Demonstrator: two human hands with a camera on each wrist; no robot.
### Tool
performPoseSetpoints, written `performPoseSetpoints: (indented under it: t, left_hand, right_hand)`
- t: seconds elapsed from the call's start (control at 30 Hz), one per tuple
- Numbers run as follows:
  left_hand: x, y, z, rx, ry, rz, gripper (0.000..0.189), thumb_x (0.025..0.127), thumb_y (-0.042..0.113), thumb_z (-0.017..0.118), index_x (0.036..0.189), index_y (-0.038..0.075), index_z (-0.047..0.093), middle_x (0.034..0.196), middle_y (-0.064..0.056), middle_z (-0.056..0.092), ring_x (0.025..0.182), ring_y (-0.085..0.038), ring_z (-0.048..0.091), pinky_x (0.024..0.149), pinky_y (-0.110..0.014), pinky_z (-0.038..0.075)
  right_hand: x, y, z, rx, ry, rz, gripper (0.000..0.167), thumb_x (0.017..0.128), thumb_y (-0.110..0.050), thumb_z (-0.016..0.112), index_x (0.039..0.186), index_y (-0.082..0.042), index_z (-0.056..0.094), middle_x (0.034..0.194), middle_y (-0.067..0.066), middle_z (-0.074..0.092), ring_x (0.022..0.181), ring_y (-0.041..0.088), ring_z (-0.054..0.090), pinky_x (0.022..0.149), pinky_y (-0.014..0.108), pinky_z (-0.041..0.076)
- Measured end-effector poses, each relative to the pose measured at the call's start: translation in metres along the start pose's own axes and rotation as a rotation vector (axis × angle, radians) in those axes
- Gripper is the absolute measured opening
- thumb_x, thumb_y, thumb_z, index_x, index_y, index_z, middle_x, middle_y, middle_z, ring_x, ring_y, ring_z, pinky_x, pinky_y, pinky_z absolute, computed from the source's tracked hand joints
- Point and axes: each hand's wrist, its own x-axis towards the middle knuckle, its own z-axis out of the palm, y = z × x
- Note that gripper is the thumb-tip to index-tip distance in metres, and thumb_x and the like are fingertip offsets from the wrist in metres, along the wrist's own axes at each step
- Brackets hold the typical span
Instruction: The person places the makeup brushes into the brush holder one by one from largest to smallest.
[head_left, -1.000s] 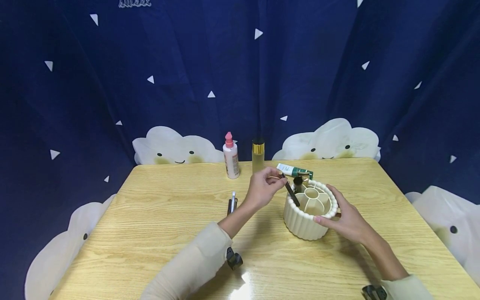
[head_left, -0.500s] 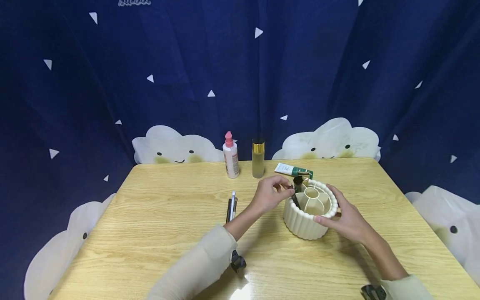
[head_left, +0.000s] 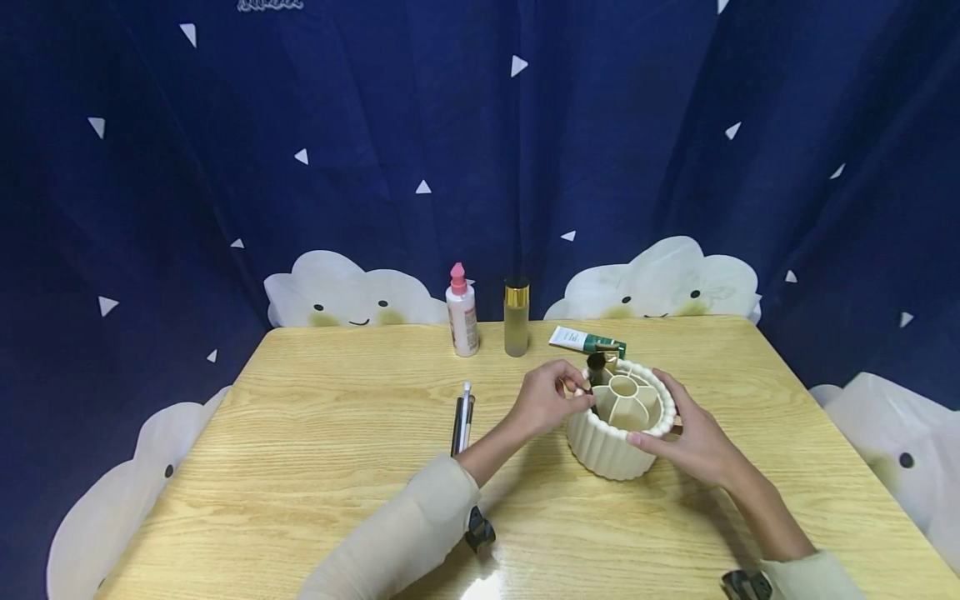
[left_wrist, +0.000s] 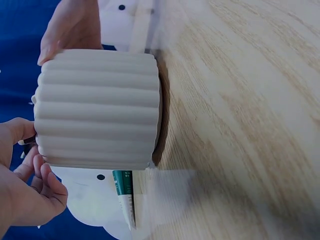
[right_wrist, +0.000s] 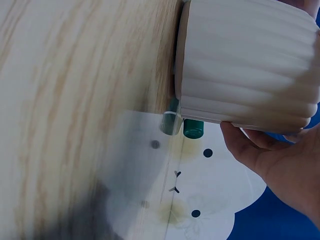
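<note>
A round cream organizer (head_left: pixel 609 450) with ribbed walls, a beaded rim and divided compartments stands on the table. My right hand (head_left: pixel 697 442) holds its right side, thumb near the front rim. At the left rim, my left hand (head_left: pixel 546 400) pinches a slim dark pencil-like stick (head_left: pixel 594 407) whose lower part is inside the left compartment. A dark-bristled makeup brush (head_left: pixel 596 362) stands inside just behind it, near a gold-coloured item (head_left: pixel 611 358). In the left wrist view the organizer's ribbed wall (left_wrist: pixel 100 110) hides the stick's lower end.
Several slim brushes or pencils (head_left: pixel 463 421) lie left of the organizer, partly behind the left forearm. A pink-capped white bottle (head_left: pixel 463 323) and a gold-collared bottle (head_left: pixel 516 323) stand at the back. A white and green tube (head_left: pixel 573 338) lies behind the organizer.
My left hand has moved right and down to the rim, lowering the dark stick into the compartment. The right hand and the organizer have stayed in place.
</note>
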Motion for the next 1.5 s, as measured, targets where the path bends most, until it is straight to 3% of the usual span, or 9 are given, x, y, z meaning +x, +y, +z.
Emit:
performPoseSetpoints:
  t: [0.33,0.57,0.7,0.87,1.13,1.33,1.5]
  left_hand:
    - [-0.001,-0.003,-0.007,-0.055,-0.073,-0.074,0.029,0.076,0.014,0.074,0.101,0.006,0.061,0.084,-0.002,0.056,0.071,-0.010,0.049,0.060,-0.015,0.039]
    - [-0.006,-0.009,-0.031,-0.006,-0.067,0.006,0.031,0.081,0.013,0.070,0.109,0.002,0.061,0.099,-0.012,0.066,0.089,-0.024,0.061,0.065,-0.017,0.046]
    - [-0.007,-0.015,-0.047,0.043,-0.070,0.023,0.029,0.083,0.013,0.068,0.109,0.001,0.061,0.102,-0.014,0.067,0.093,-0.025,0.063,0.067,-0.018,0.049]
    - [-0.009,-0.031,-0.069,0.129,-0.063,-0.013,0.029,0.083,0.013,0.069,0.107,-0.001,0.062,0.102,-0.016,0.067,0.092,-0.024,0.064,0.072,-0.022,0.051]
    - [-0.016,-0.073,-0.105,0.289,0.038,-0.033,0.027,0.082,0.008,0.067,0.104,-0.007,0.062,0.096,-0.017,0.068,0.088,-0.028,0.066,0.077,-0.034,0.053]
    - [-0.025,-0.093,-0.121,0.324,0.092,-0.134,0.025,0.080,0.006,0.070,0.100,-0.007,0.062,0.091,-0.016,0.067,0.081,-0.022,0.064,0.068,-0.029,0.054]
    - [-0.033,-0.101,-0.121,0.321,0.103,-0.230,0.019,0.077,0.003,0.068,0.092,-0.007,0.063,0.078,-0.011,0.065,0.065,-0.015,0.058,0.056,-0.022,0.049]
  right_hand:
    - [0.001,0.000,0.001,-0.012,0.002,0.003,0.101,0.079,-0.041,0.074,0.152,-0.014,0.010,0.144,0.027,0.037,0.122,0.045,0.049,0.090,0.056,0.048]
    - [0.001,0.000,0.000,-0.016,0.006,0.009,0.101,0.079,-0.042,0.074,0.152,-0.015,0.010,0.144,0.028,0.036,0.123,0.047,0.047,0.092,0.059,0.046]
    - [0.001,-0.001,-0.001,-0.010,0.006,0.007,0.100,0.079,-0.041,0.074,0.152,-0.015,0.011,0.144,0.028,0.036,0.121,0.046,0.048,0.091,0.057,0.047]
    - [0.000,-0.001,-0.001,-0.019,0.001,0.016,0.101,0.079,-0.042,0.073,0.152,-0.015,0.010,0.145,0.028,0.035,0.122,0.047,0.047,0.091,0.059,0.046]
    - [0.000,-0.003,-0.001,-0.025,-0.005,0.032,0.102,0.079,-0.044,0.073,0.153,-0.016,0.008,0.146,0.028,0.033,0.124,0.048,0.045,0.091,0.061,0.045]
    - [0.000,-0.004,-0.002,-0.017,-0.010,0.025,0.101,0.080,-0.043,0.073,0.152,-0.015,0.008,0.146,0.028,0.034,0.123,0.048,0.047,0.091,0.060,0.046]
    - [0.000,-0.004,-0.002,-0.008,-0.008,0.014,0.100,0.080,-0.042,0.073,0.152,-0.014,0.010,0.145,0.028,0.035,0.122,0.046,0.048,0.091,0.057,0.048]
